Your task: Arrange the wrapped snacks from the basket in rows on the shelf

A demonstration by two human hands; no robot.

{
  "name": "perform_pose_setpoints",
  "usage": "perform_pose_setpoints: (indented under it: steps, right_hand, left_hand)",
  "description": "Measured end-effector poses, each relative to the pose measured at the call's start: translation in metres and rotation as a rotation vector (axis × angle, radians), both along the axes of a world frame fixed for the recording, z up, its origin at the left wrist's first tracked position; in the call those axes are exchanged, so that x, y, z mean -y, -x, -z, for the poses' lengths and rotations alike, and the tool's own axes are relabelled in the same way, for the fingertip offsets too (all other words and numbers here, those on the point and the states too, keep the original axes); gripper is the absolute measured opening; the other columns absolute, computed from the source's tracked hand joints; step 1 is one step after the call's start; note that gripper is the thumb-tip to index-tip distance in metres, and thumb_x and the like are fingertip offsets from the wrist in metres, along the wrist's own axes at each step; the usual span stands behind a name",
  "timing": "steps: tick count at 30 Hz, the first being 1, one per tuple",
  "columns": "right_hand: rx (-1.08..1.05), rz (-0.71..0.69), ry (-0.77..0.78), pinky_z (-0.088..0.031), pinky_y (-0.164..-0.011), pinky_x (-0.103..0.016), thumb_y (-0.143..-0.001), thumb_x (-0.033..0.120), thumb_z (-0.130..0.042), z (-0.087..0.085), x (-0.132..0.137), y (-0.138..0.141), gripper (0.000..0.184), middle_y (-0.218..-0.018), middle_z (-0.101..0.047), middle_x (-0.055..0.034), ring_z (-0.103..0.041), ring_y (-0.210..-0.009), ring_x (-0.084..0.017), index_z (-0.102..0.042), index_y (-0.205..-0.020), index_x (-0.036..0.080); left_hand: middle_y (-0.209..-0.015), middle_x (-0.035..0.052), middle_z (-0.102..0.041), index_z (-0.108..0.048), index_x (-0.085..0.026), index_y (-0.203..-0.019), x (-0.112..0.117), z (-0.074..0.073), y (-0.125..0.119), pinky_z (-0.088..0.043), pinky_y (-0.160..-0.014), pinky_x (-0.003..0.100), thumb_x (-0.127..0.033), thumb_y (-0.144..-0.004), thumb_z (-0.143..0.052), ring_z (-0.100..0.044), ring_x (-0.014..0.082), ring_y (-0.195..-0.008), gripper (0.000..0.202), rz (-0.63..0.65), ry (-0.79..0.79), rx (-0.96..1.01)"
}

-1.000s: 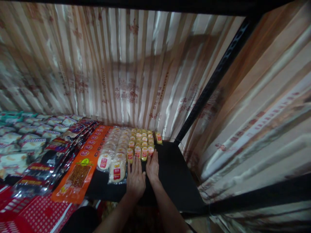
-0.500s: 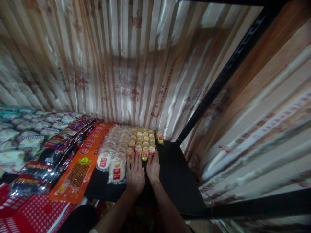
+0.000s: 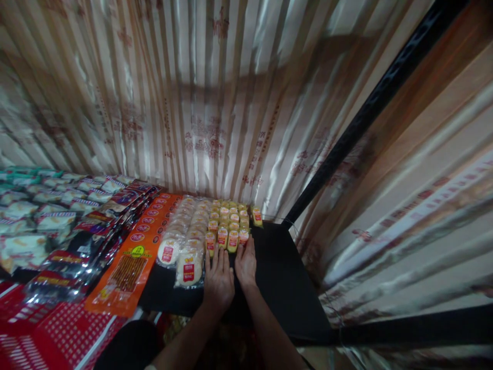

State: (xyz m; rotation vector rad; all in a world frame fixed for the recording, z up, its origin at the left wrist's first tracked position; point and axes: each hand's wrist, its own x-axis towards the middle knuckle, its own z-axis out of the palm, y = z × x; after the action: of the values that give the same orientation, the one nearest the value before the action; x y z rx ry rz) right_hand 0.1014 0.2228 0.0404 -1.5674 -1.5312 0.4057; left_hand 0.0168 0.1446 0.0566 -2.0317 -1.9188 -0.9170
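Observation:
Small yellow snack packets (image 3: pixel 233 239) with red and white labels stand in close rows on the black shelf (image 3: pixel 285 277). My left hand (image 3: pixel 219 277) lies palm down with fingers stretched, its tips at the near ends of the front row. Beside it, my right hand (image 3: pixel 246 262) is turned on edge, fingers extended along the front right corner of the rows. Neither hand is wrapped round a packet. One loose yellow packet (image 3: pixel 257 216) sits apart at the back right. Left of the rows are clear bags of round white rice crackers (image 3: pixel 188 270).
Orange bags of stick snacks (image 3: pixel 129 275), dark shiny packets (image 3: pixel 57 277) and white packets (image 3: pixel 56 221) fill the shelf's left side. A red plastic basket (image 3: pixel 73 329) is below. A black metal post (image 3: pixel 370 118) slants up at right, before a printed curtain (image 3: pixel 215 103).
My left hand has drawn back slightly, uncovering more of the front packets. The whole view has shifted a little; my right hand stays at the corner of the rows.

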Motion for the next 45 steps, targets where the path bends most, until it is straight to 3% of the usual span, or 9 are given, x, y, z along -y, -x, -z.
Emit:
perform_pose_setpoints:
  steps: [4,8,15,27,39,45]
  right_hand:
    - [0.0,0.008,-0.021,-0.027,-0.102,-0.044,-0.086,0.042,-0.022,0.003,-0.001,0.0,0.061,-0.136,-0.033,-0.0211,-0.028,-0.128,-0.026,-0.03,-0.131,0.003]
    - [-0.003,0.011,-0.038,-0.028,-0.102,-0.044,-0.085,0.041,-0.024,0.003,-0.001,0.001,0.059,-0.135,-0.035,-0.0204,-0.028,-0.128,-0.025,-0.031,-0.131,0.004]
    - [-0.012,0.008,-0.065,-0.029,-0.101,-0.044,-0.086,0.041,-0.024,0.006,-0.002,0.0,0.057,-0.135,-0.036,-0.0195,-0.03,-0.127,-0.025,-0.032,-0.13,0.006]
    - [-0.001,0.016,-0.055,-0.03,-0.1,-0.042,-0.086,0.04,-0.023,0.0,0.0,0.002,0.056,-0.132,-0.04,-0.0188,-0.036,-0.123,-0.025,-0.033,-0.129,0.007]
    - [0.003,0.013,-0.024,-0.03,-0.1,-0.042,-0.086,0.04,-0.023,-0.004,0.002,0.002,0.057,-0.131,-0.04,-0.0208,-0.036,-0.123,-0.026,-0.033,-0.129,0.004]
    - [0.011,0.006,-0.02,-0.027,-0.103,-0.043,-0.086,0.04,-0.021,0.0,0.001,0.003,0.06,-0.135,-0.035,-0.021,-0.03,-0.127,-0.026,-0.029,-0.131,0.002]
  left_hand:
    - [-0.139,0.0154,-0.031,-0.041,-0.008,-0.125,0.007,0.001,-0.002,-0.024,-0.104,0.055,-0.016,-0.08,-0.039,-0.017,0.0284,-0.132,0.047,-0.045,-0.033,0.072]
    - [-0.143,0.0177,-0.016,-0.029,-0.004,-0.132,0.017,0.013,-0.009,-0.029,-0.102,0.054,-0.013,-0.079,-0.038,-0.005,0.0305,-0.133,0.054,-0.082,-0.03,0.184]
    - [-0.144,0.0196,-0.008,-0.016,-0.003,-0.136,0.004,0.027,-0.012,-0.03,-0.103,0.05,-0.011,-0.082,-0.032,-0.005,0.0287,-0.133,0.057,-0.083,-0.016,0.301]
    - [-0.145,0.0158,-0.007,-0.006,-0.007,-0.138,-0.013,0.017,-0.003,-0.025,-0.106,0.05,-0.011,-0.083,-0.03,-0.001,0.026,-0.133,0.059,-0.014,-0.035,0.339]
    - [-0.144,0.0133,-0.02,-0.019,-0.01,-0.136,-0.018,0.012,0.005,-0.028,-0.107,0.046,-0.016,-0.086,-0.029,-0.009,0.0222,-0.134,0.051,0.002,-0.027,0.384]
    - [-0.145,0.0156,-0.017,-0.018,-0.007,-0.136,-0.016,0.008,0.003,-0.025,-0.107,0.046,-0.017,-0.085,-0.03,-0.005,0.0234,-0.134,0.053,0.009,-0.004,0.334]
